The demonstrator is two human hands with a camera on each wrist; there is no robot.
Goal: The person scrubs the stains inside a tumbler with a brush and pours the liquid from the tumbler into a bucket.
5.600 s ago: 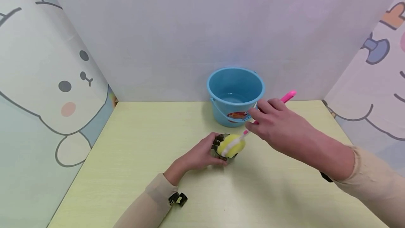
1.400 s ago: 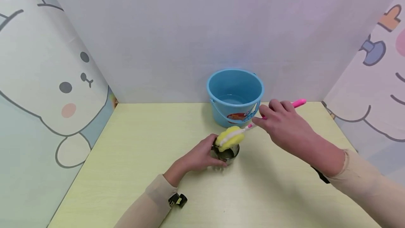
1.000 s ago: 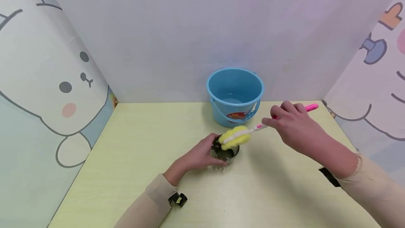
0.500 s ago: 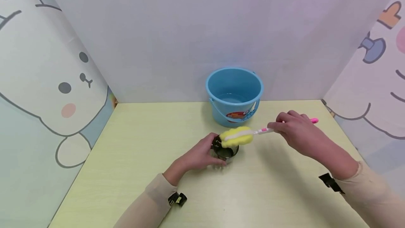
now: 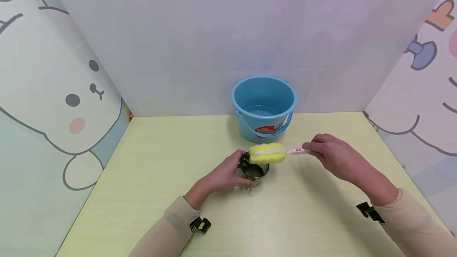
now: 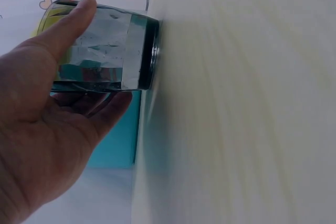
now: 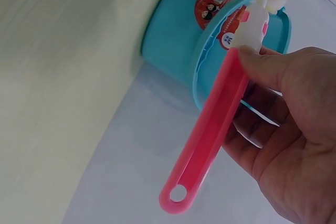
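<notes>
L hand (image 5: 225,174) wrapped round steel cup (image 5: 254,169), upright on table (image 5: 150,193), centre, near side of blue bucket (image 5: 264,106). R hand (image 5: 330,154) pinches pink handle of sponge brush (image 5: 267,154); sponge head level across cup rim, not inside. Risk: sideways push tips cup if L grip slackens. R wrist view shows full handle w/ hang hole (image 7: 177,193); head view hides it.

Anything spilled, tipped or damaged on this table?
Nothing stands out. The cup stands upright in the left hand, the right hand holds the sponge brush level over it, and the bucket sits upright.
</notes>
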